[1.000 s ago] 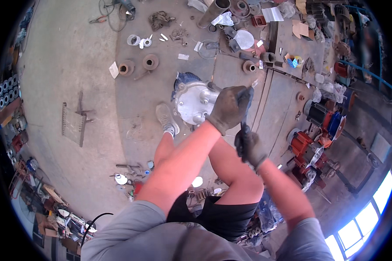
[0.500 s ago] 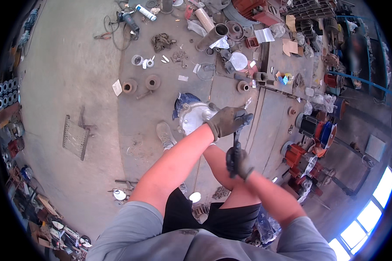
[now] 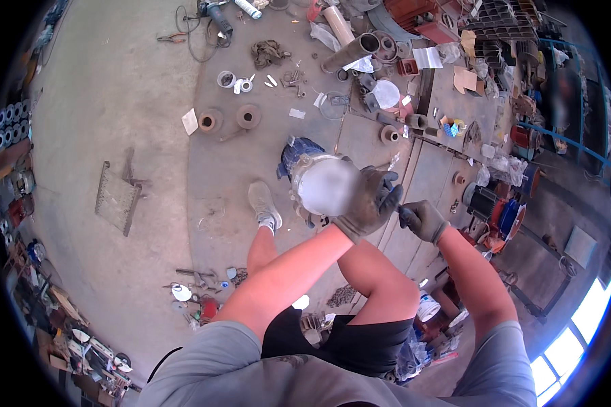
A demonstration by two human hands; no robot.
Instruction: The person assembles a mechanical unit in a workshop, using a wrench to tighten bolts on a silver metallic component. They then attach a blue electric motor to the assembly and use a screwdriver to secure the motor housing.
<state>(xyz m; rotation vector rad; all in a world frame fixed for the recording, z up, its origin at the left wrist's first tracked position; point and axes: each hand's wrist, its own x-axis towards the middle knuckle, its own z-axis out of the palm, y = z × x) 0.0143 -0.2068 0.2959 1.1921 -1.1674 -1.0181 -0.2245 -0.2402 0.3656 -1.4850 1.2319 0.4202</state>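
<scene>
A blue motor (image 3: pixel 299 150) with a pale round metal end (image 3: pixel 319 186) stands on the floor in front of me, beside my grey shoe (image 3: pixel 261 198). At the right side of that end is my left hand (image 3: pixel 366 203) in a dark work glove, its fingers curled; what they hold, if anything, is hidden. Just to its right, my right hand (image 3: pixel 424 221), gloved the same, is closed with its fingertips close to the left fingers. Anything pinched there is too small to make out. A blur covers part of the pale end next to my left hand.
Two rusty flanged parts (image 3: pixel 248 117) lie beyond the motor, with loose bolts (image 3: pixel 293 81) and a dark rag (image 3: pixel 269 54) farther off. A steel pipe (image 3: pixel 352 53) leans at the back. An angle grinder (image 3: pixel 216 19) lies far left. Motors and pumps (image 3: pixel 483 202) line the right.
My right hand has moved right and up from beneath my left hand. My left hand has shifted slightly right and down. The dark rod-like shape between them no longer shows. The view has shifted slightly.
</scene>
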